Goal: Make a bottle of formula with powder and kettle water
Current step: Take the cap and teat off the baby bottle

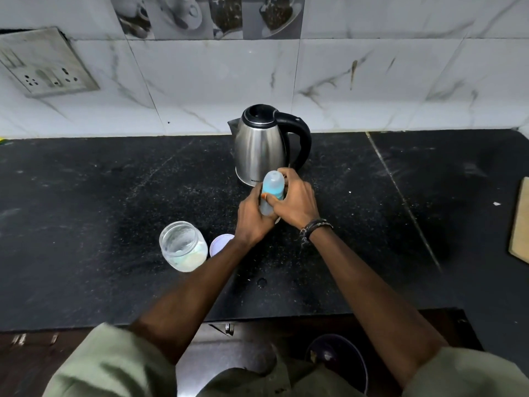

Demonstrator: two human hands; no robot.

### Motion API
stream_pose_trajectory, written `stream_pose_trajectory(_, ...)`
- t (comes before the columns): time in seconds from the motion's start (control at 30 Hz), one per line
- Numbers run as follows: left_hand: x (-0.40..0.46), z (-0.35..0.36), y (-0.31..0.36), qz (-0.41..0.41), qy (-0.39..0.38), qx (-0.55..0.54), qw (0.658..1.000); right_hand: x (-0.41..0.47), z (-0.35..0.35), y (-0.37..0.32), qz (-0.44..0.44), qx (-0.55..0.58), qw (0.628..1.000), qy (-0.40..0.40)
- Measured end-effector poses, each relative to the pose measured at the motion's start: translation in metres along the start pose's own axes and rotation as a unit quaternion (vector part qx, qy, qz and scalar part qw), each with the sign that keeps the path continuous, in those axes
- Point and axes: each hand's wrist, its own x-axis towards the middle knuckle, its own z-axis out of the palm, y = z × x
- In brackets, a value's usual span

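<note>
A baby bottle [272, 187] with a clear cap and a blue collar stands upright on the black counter [114, 196], just in front of the steel kettle [262, 146]. My left hand [253, 217] wraps the bottle's lower body. My right hand [294, 200] grips it around the blue collar from the right. An open glass jar [183, 246] with pale powder at its bottom stands to the left. The jar's white lid [219, 245] lies beside it, partly hidden by my left forearm.
A socket plate [45, 64] is on the tiled wall at the far left. A wooden board [521, 224] lies at the right edge of the counter. A dark bowl [337, 359] sits on the floor below the counter's front edge.
</note>
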Motion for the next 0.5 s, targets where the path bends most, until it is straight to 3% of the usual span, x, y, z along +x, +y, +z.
stream_pose_trajectory(0.17, -0.038, 0.002, 0.003, -0.057, 0.057, -0.04, 0.996, -0.039, -0.017, -0.027, -0.017, 0.001, 0.999, -0.041)
stream_pose_trajectory(0.3, -0.068, 0.001, 0.02, -0.052, 0.083, -0.052, 0.994, -0.067, -0.031, -0.051, -0.005, -0.064, 0.997, -0.051)
stream_pose_trajectory(0.5, -0.108, 0.004, 0.035, -0.018, 0.073, 0.116, 0.99, -0.097, -0.045, -0.076, 0.065, -0.233, 0.967, -0.079)
